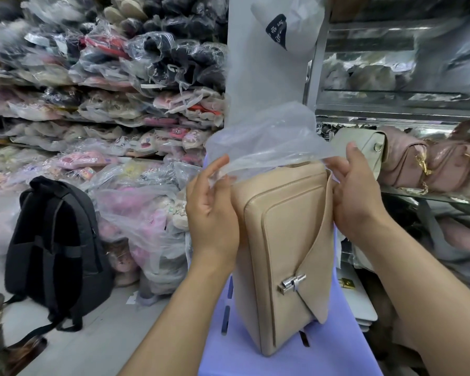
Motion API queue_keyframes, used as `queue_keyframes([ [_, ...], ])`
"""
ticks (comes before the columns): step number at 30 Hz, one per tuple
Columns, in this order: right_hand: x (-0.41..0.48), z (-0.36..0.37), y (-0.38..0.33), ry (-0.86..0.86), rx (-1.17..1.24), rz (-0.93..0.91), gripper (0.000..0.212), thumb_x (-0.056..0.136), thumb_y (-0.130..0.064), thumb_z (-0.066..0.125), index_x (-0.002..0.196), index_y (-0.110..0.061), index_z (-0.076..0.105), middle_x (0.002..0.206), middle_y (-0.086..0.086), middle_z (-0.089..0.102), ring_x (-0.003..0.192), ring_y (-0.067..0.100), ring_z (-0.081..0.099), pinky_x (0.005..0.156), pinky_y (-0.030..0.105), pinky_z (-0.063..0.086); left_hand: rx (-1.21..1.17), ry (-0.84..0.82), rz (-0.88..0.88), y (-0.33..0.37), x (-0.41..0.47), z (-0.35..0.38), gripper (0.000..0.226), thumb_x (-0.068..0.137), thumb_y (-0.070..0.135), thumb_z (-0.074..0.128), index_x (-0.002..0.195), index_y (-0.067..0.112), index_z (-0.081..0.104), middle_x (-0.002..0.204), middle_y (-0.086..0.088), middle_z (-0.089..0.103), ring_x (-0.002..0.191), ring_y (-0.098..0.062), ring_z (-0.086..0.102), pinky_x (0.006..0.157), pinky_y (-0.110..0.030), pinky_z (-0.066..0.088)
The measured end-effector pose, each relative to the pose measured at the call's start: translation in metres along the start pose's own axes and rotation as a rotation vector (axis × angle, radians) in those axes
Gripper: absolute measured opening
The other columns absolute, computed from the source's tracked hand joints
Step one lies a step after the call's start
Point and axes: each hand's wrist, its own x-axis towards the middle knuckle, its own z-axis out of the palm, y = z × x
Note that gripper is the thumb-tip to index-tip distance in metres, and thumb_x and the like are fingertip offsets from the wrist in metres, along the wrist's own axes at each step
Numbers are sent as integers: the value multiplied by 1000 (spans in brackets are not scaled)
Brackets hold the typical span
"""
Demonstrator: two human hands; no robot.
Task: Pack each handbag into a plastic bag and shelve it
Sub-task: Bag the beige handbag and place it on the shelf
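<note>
Crowded storeroom shelves (396,103) behind; the beige handbag (280,240) stands on end on the lilac surface (337,356).
Fingers (215,166) of the left hand (212,210) and right hand (356,191) pinch the plastic bag (269,142) mouth at both sides of the handbag's top. I think the thin film may tear on the corners, or the tall handbag may tip.

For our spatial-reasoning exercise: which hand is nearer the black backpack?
Left. The left hand grips the plastic bag at the handbag's side facing the black backpack; the right hand grips it on the opposite side.
</note>
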Motion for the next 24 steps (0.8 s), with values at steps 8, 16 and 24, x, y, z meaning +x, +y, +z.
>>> queue_keyframes([
  [8,-10,-10,41,-14,-223,53,53,98,-67,41,114,-30,75,105,2,80,81,10,74,89,40,54,79,88,-3,-27,10,-18,47,90,6,54,106,46,74,113,-29,65,102,-54,54,91,-61,49],
  [16,-22,2,44,122,-393,-141,40,88,-67,44,83,-44,77,99,-9,77,101,16,71,97,42,54,56,124,-77,-36,13,-23,29,89,13,59,94,36,75,76,-11,57,62,-13,48,64,-31,41],
  [24,-25,5,49,284,-514,-427,25,97,-39,66,73,-33,70,81,-5,67,75,2,61,73,18,44,187,240,147,-37,-13,-9,30,98,6,45,100,32,59,98,24,65,97,8,59,84,-9,41],
])
